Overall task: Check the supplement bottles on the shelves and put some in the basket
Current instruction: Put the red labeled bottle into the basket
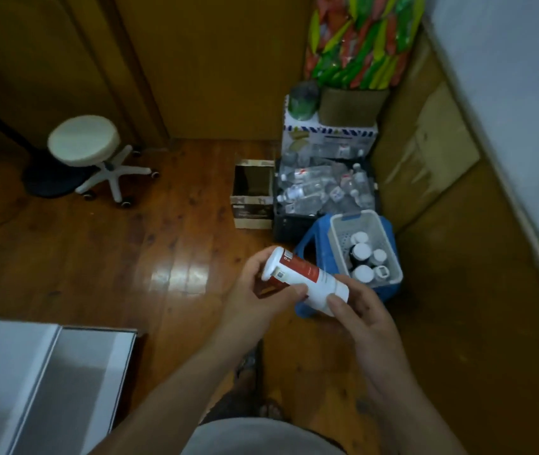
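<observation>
I hold a white supplement bottle (pixel 307 280) with a red label on its side, tilted, in both hands above the wooden floor. My left hand (pixel 258 290) grips its base end and my right hand (pixel 360 318) grips the cap end. Just beyond it, a white plastic basket (pixel 388 239) rests on a blue stool (pixel 319 254). Several dark bottles with white caps (pixel 365 257) stand inside the basket. No shelves are in view.
A black crate full of clear plastic bottles (pixel 324 188) sits behind the basket, next to an open cardboard box (pixel 252 195). A white rolling stool (pixel 85 144) stands far left. A grey-white cabinet top (pixel 48 382) is at lower left. Wooden panelling runs along the right.
</observation>
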Motion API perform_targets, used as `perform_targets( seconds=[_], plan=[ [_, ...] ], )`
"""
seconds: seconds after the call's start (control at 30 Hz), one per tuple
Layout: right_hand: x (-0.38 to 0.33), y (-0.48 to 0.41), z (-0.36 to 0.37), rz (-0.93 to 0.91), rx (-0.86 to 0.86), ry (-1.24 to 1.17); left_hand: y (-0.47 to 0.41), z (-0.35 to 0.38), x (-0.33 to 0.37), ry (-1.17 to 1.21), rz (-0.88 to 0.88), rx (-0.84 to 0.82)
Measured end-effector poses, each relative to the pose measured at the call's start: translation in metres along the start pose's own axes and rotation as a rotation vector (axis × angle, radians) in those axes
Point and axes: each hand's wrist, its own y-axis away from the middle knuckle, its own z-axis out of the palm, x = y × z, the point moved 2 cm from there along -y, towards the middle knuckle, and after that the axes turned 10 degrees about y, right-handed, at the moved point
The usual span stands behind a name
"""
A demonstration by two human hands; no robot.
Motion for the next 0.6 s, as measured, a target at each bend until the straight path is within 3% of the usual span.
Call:
perform_targets(
  seconds=[0.23, 0.37, 0.5, 0.6],
  plan=[
    [-0.022, -0.080, -0.034, 0.027, 0.191, 0.030, -0.111, 0.030, -0.004, -0.153, -0.070, -0.177],
    [-0.023, -0.125, -0.070, 0.066, 0.307, 0.167, -0.167, 0.062, -0.017, -0.286, -0.085, -0.248],
    [-0.011, -0.201, -0.119, 0.115, 0.430, 0.527, -0.218, 0.090, -0.038, -0.430, -0.125, -0.194],
    [0.015, -0.272, -0.151, 0.073, 0.395, 0.852, -0.245, 0.108, -0.056, -0.511, -0.155, -0.157]
  ],
)
